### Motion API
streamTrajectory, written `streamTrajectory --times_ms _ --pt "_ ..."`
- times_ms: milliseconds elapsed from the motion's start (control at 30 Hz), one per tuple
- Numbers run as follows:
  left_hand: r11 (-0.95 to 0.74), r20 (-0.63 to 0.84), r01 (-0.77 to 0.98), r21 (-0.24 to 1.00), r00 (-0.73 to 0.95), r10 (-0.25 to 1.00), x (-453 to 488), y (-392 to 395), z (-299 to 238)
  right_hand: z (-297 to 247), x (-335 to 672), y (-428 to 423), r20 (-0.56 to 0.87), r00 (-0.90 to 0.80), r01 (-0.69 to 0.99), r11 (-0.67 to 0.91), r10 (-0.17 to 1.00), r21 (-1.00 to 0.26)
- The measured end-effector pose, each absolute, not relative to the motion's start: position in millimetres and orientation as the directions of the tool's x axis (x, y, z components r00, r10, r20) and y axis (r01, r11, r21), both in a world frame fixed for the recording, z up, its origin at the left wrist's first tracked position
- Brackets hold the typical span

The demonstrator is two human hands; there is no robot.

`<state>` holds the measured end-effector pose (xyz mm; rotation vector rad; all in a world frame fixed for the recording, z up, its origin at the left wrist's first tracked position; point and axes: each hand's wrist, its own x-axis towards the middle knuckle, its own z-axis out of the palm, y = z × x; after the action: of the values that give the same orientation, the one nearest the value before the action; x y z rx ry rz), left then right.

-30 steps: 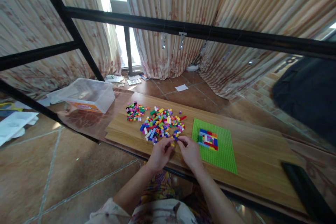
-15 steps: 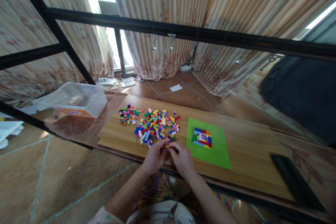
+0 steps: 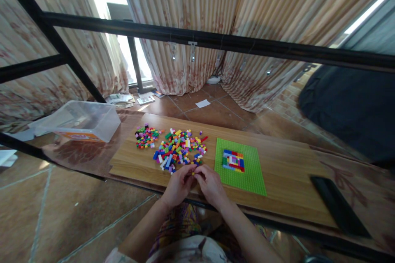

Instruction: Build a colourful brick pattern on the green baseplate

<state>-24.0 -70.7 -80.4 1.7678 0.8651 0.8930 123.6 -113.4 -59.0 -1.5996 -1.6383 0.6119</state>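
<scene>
My left hand [image 3: 177, 185] and my right hand [image 3: 210, 183] meet at the near edge of a wooden board [image 3: 286, 176], fingertips pinched together on a small yellow brick [image 3: 193, 172]. Just beyond them lies a pile of several small coloured bricks [image 3: 179, 151], with a smaller heap [image 3: 145, 136] to its left. To the right of my right hand a green baseplate [image 3: 247, 172] lies flat, carrying a small square patch of coloured bricks [image 3: 233, 160].
A clear plastic tub [image 3: 84, 121] sits at the far left of the table. A black flat object [image 3: 338, 205] lies at the right end. A black metal frame [image 3: 197, 39] crosses overhead; curtains hang behind. Tiled floor shows below.
My hands have drawn closer together and now pinch the small yellow brick between them. The view has shifted slightly, so everything sits a little further left.
</scene>
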Motion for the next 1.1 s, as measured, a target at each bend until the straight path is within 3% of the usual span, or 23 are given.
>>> streamTrajectory --times_ms 367,767,1100 --pt "-0.272 0.181 0.118 0.955 0.493 0.851 -23.0 -72.6 -86.9 -45.1 225.2 -116.2 0.29 0.325 0.759 -0.065 0.9 -0.648" --pt "-0.277 0.166 0.16 0.947 0.494 0.854 -23.4 -71.4 -86.7 -58.0 243.9 -97.3 0.305 0.293 0.872 -0.123 0.906 -0.473" --pt "-0.279 0.166 0.167 0.946 0.489 0.857 -22.8 -72.5 -83.3 -60.8 247.3 -95.3 0.31 0.326 0.87 -0.155 0.893 -0.468"
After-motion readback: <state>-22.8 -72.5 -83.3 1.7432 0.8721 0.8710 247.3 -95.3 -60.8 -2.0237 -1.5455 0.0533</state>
